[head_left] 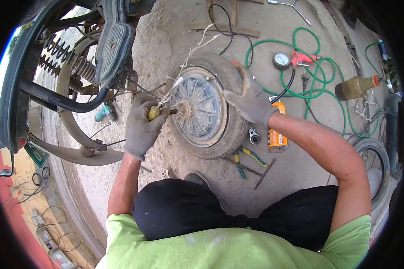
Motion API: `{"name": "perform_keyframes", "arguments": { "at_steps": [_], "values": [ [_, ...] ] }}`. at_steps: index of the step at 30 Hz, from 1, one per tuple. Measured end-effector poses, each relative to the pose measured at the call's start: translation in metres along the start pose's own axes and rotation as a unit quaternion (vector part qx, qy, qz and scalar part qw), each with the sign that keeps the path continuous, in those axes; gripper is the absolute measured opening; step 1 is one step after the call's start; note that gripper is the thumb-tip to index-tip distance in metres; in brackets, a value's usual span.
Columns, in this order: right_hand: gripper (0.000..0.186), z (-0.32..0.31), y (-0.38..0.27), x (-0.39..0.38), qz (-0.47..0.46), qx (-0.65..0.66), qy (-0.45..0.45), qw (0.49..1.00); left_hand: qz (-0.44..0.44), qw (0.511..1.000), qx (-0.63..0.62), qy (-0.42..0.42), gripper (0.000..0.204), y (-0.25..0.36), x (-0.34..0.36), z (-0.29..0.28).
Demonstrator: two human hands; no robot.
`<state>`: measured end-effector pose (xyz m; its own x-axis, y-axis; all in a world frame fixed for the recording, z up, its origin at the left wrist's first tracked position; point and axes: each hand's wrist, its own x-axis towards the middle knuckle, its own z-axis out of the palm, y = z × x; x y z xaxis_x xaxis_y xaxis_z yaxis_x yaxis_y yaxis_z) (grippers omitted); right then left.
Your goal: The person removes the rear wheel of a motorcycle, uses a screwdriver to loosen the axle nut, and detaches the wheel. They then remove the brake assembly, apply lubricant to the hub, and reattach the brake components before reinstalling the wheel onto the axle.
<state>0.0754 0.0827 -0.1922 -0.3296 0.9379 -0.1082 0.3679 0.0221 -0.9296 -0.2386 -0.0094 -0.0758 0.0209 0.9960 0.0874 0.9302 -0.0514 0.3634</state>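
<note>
A dusty wheel (197,107) with a black tyre and spoked metal rim stands in front of me, its hub facing left. My right hand (251,99), in a grey glove, is closed on the tyre's right side, thumb near the rim and fingers behind the tread. At the hub, my gloved left hand (143,120) closes around a yellow-handled tool (154,112); the fingers hide part of it, so I cannot tell its exact kind. Frayed pale wires (184,65) rise from beside the hub.
At left stands a vehicle frame with a coil spring (58,49) and curved fender (90,154). Pliers (254,157), a T-handle wrench (265,173), a ratchet (254,136) and an orange bit set (277,130) lie right of the wheel. Beyond are a green hose (318,45), pressure gauge (281,61) and bottle (355,88).
</note>
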Motion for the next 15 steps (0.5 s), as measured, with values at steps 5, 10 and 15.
{"name": "perform_keyframes", "arguments": {
  "at_steps": [5, 10, 15],
  "values": [
    [0.1, -0.002, 0.001, -0.001, 0.006, -0.027, -0.001, 1.0, -0.034, 0.994, 0.063, -0.088, 0.037, 0.014, 0.011, 0.047],
    [0.101, -0.002, 0.0, -0.002, -0.005, -0.044, 0.006, 0.999, 0.035, 0.999, 0.018, -0.037, 0.026, -0.007, 0.007, 0.064],
    [0.099, -0.002, 0.006, -0.001, -0.011, -0.047, 0.021, 0.999, 0.021, 0.999, -0.043, 0.027, 0.019, -0.005, 0.012, 0.065]
  ]
}}
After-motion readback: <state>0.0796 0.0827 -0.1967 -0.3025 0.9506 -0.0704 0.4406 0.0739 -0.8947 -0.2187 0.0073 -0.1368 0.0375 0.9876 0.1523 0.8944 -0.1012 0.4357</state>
